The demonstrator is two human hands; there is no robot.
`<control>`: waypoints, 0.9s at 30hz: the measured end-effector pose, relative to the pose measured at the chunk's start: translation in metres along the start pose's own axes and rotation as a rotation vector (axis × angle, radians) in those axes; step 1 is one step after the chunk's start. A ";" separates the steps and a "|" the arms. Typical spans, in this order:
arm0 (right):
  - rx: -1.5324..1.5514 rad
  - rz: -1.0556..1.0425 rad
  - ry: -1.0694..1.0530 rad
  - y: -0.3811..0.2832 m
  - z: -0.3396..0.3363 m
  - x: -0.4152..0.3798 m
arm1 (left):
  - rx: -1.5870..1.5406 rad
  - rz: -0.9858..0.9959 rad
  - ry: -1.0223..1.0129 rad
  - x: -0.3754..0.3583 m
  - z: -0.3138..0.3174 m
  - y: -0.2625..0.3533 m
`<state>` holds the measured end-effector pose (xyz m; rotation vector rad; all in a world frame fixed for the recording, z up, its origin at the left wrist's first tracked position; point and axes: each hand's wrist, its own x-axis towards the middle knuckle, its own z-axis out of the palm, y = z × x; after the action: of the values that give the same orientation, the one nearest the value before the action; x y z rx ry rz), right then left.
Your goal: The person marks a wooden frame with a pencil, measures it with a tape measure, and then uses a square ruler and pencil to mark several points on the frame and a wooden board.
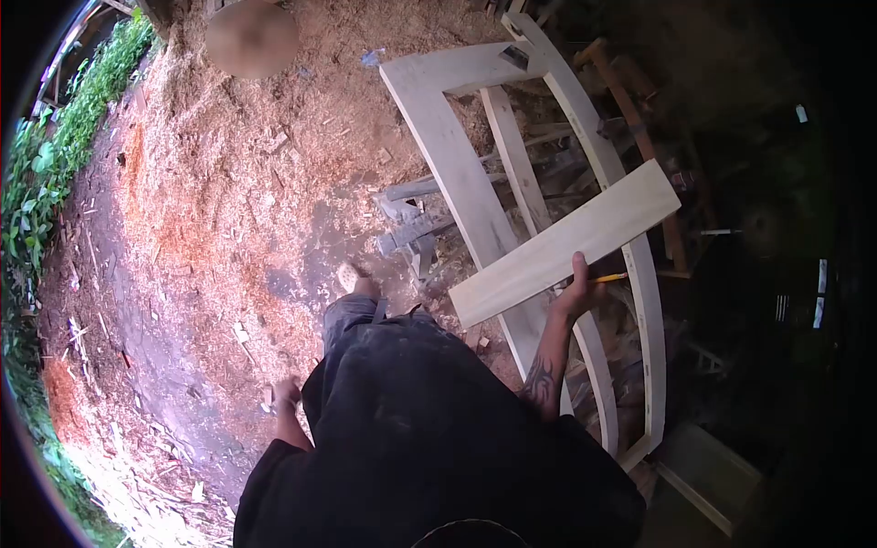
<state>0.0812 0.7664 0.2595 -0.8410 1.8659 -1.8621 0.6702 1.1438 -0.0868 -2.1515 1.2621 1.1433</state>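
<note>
My right hand grips the lower edge of a pale flat board, thumb on top and fingers underneath. A yellow pencil sticks out of the same hand to the right. The board lies at a slant over a large pale wooden frame with long side pieces and curved rails. Low at my left side hangs my left hand, its fingers curled, with a small light thing beside them that I cannot make out.
Wooden supports stand under the frame. Shavings and offcuts cover the ground. A reddish-brown wooden piece is behind the frame, a panel at lower right, green plants at far left. A round blurred patch shows at the top.
</note>
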 end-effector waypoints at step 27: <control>-0.057 0.094 -0.149 -0.001 0.594 -0.087 | -1.042 0.938 -0.049 0.362 -0.825 0.217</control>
<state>0.5284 0.3680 0.2146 -0.8703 1.8414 -1.6504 0.9497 0.2854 0.1206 -2.0338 2.0249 2.6833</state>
